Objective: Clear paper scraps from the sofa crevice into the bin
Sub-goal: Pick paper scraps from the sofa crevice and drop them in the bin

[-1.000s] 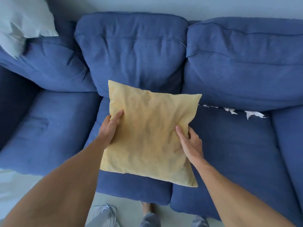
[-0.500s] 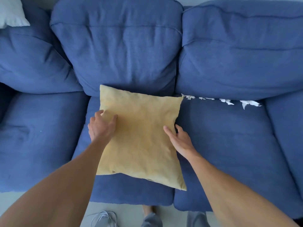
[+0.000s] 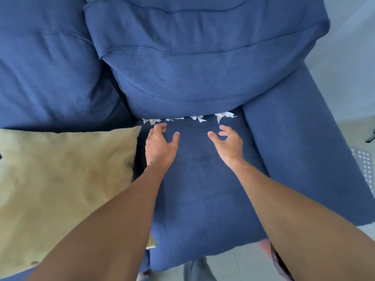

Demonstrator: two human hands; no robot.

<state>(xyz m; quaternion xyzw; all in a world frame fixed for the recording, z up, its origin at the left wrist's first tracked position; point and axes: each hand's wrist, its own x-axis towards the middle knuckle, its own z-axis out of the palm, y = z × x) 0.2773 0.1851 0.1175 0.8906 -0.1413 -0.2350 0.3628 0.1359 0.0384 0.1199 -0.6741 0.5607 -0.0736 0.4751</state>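
Several white paper scraps (image 3: 223, 115) stick out of the crevice between the blue seat cushion (image 3: 203, 189) and the back cushion (image 3: 192, 67) of the sofa. My left hand (image 3: 159, 146) is open over the seat, its fingertips just below the leftmost scrap (image 3: 151, 121). My right hand (image 3: 228, 145) is open too, fingers curled, a little below the rightmost scrap. Neither hand holds anything. The bin's white perforated side (image 3: 365, 169) shows at the right edge.
A yellow cushion (image 3: 60, 179) lies on the middle seat to the left of my left arm. The sofa's right armrest (image 3: 304, 149) borders the seat. Pale floor lies beyond it and below the seat's front edge.
Both hands let go of the yellow cushion and moved right to the crevice with the scraps. The view shifted right, so the cushion now lies at the left.
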